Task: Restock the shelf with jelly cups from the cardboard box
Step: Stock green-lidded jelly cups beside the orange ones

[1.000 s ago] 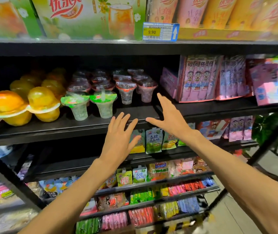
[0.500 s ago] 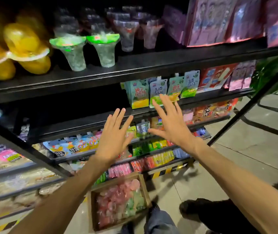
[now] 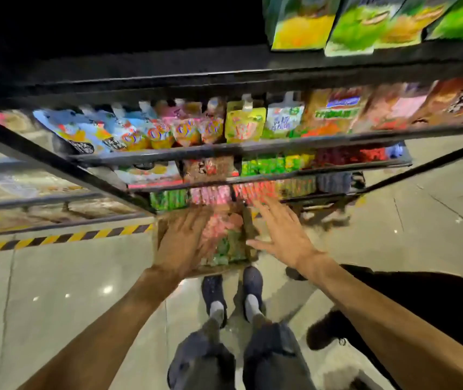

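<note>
A cardboard box (image 3: 248, 230) stands on the floor in front of my feet, filled with pink and green jelly cups (image 3: 224, 237). My left hand (image 3: 181, 243) hovers over the box's left half with fingers spread and holds nothing. My right hand (image 3: 282, 235) is spread flat over the box's right edge, also holding nothing. The picture is blurred, so I cannot tell whether either hand touches the box. The shelf with the standing jelly cups is out of view above.
A black shelf rack (image 3: 224, 149) full of snack pouches and packets rises just behind the box. A yellow-black hazard stripe (image 3: 64, 238) runs along the floor at the left. A dark shape, another person's legs (image 3: 393, 302), is on the right.
My view has swung down from the jelly cup shelf to the floor. Both hands have dropped from shelf height to just above the box, still spread and holding nothing.
</note>
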Tool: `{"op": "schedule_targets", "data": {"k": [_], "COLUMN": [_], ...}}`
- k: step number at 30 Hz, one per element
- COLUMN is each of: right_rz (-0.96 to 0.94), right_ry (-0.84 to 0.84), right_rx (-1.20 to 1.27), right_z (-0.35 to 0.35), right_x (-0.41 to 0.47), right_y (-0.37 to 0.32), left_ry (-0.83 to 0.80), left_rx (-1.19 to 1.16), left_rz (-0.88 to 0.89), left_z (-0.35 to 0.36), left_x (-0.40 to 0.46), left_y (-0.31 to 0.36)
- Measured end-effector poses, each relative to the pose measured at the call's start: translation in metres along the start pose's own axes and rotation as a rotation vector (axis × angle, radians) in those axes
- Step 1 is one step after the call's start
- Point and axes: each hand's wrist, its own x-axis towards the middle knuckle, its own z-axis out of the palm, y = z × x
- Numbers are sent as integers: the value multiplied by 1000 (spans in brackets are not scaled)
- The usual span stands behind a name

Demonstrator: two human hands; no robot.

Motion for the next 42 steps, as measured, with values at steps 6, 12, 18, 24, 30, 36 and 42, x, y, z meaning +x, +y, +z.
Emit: {"op": "schedule_targets", "data": {"k": [6,12,18,24,30,36,42], "right_rz": [-41,-16,52,164,152,161,204], "right_ry": [-64,-87,-90,-219,-59,6,-40], "right_rx": [61,163,237,212,91,62,111], "right_z": [126,261,372,448,494,507,493], "right_x": [30,59,85,119,127,123,134], "right_y": [42,76,110,139,155,150,144], "left_ry": [-164,-314,-536,-533,-328,-337,-396], "left_rx": [-7,55,40,-97,-40,406,276], "left_rz": [-55,-43,-56,-117,42,346,329], "left_z": [132,271,396,478,563,611,621], "left_x": [-6,-4,20,65,93,113,123], "left_y": [-30,-50,-84,-98,-120,-137,-154]}}
